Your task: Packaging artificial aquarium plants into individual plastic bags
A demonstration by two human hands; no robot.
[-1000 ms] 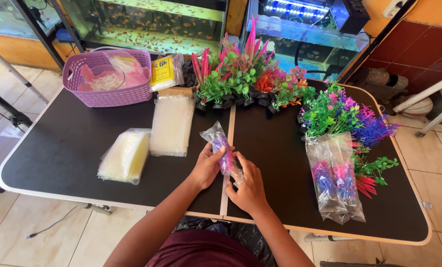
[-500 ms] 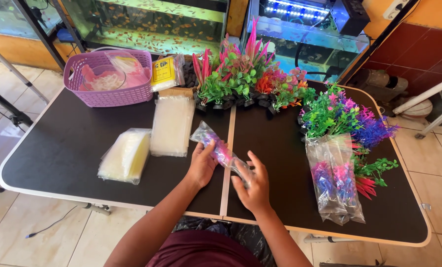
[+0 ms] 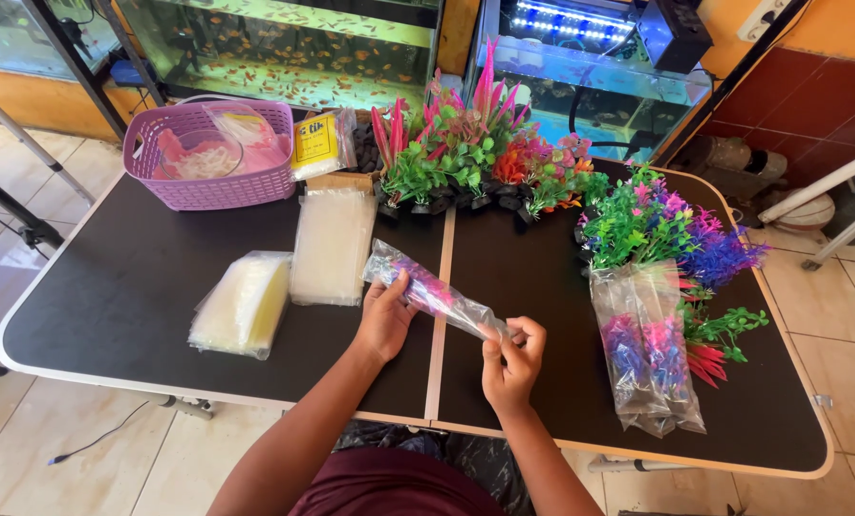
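My left hand (image 3: 385,315) pinches the upper end of the bagged plastic plant (image 3: 432,294); my right hand (image 3: 513,358) grips its lower end. I judge keeping the clear sleeve taut and level between both grips works best.

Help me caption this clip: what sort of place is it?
Probably an aquarium shop: stocked fish tanks behind a black table holding artificial aquarium plants and bagged plants.

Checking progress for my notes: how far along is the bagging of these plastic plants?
Done: bagged plants lie at the right. In hand: left hand and right hand hold a bagged plant by its ends. Left: loose plants, empty bags.
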